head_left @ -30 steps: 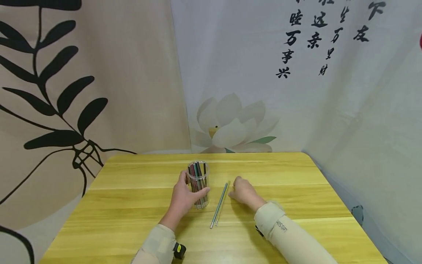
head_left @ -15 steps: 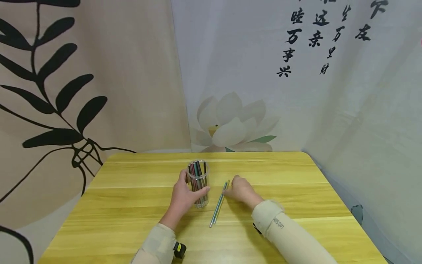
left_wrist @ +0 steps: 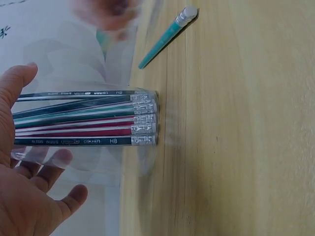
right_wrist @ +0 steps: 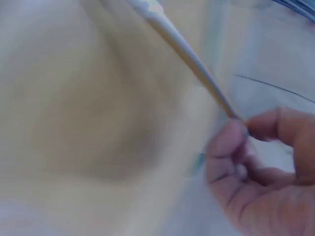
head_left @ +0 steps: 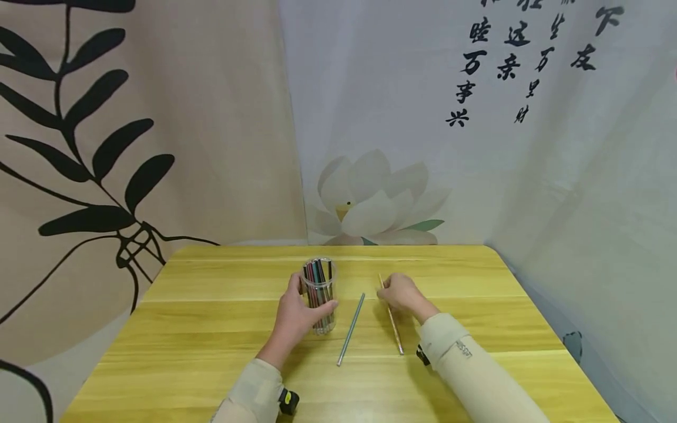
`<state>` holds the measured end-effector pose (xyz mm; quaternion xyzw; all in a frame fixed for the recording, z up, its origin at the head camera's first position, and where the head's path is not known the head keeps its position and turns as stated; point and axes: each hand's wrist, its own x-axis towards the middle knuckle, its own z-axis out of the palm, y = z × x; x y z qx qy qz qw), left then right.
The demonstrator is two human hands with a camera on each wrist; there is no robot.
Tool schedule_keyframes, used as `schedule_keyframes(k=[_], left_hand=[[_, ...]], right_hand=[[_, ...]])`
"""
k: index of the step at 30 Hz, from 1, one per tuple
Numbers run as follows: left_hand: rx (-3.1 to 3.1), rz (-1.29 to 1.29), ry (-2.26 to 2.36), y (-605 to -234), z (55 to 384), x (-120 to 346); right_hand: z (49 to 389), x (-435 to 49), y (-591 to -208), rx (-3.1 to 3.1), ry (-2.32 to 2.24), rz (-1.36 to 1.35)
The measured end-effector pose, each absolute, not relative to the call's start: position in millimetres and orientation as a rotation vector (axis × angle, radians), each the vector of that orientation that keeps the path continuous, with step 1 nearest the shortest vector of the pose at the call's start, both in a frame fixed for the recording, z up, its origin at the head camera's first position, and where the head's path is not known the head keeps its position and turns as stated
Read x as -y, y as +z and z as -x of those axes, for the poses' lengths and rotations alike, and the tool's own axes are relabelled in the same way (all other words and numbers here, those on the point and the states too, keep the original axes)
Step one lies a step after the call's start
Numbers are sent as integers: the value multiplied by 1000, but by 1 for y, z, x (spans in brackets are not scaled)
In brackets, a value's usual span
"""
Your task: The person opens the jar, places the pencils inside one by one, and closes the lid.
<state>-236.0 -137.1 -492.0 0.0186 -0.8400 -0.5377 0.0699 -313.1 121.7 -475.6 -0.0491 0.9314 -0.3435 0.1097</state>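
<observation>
My left hand [head_left: 293, 314] holds a clear cup [head_left: 319, 285] upright on the table, thumb on the near side and fingers on the far side. Several pencils [left_wrist: 83, 118], dark, green and red, stand in it with silver ferrules at the bottom. To the cup's right a green pencil [head_left: 351, 330] lies slanted on the table. Farther right, my right hand [head_left: 404, 294] pinches a yellow pencil [head_left: 394, 326] near its far end between thumb and fingertip. In the right wrist view that pencil's silver end [right_wrist: 147, 7] points away from the hand, a little blurred.
The yellow wood-grain table [head_left: 211, 329] reaches back to a hanging cloth [head_left: 381, 117] printed with a pale flower and dark characters. Its rounded back corners and sloping sides show. A dark wrist strap device [head_left: 288, 402] sits at the left cuff.
The right hand has taken the yellow pencil from beside the green one and moved it right, turning it to slant the other way. The left hand and cup stay put.
</observation>
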Motion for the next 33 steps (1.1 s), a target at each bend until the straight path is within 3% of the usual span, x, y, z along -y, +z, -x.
schedule_keyframes(k=[4,8,11,14,23,33], left_hand=[[2526,-60,-1625,-490,236,138],[2518,-70,-1627,-487,235,139],[2527,-65,-1624,-487,235,140],[2526,-53,-1630,-488,235,139],[2533,19,-1613,-493,234,139],[2541,4,-1598,-493,236,139]], right_hand=[[306,-108,-412,-2859,-1447,390],[283,-76,-346,-2998,-1862,903],[269,-52,-326,-2922,-2049,1314],[266,-32,-335,-2863,-1967,1544],[265,-17,-400,-3042,-1159,1468],[264,-9,-389,-3222,-598,1295]])
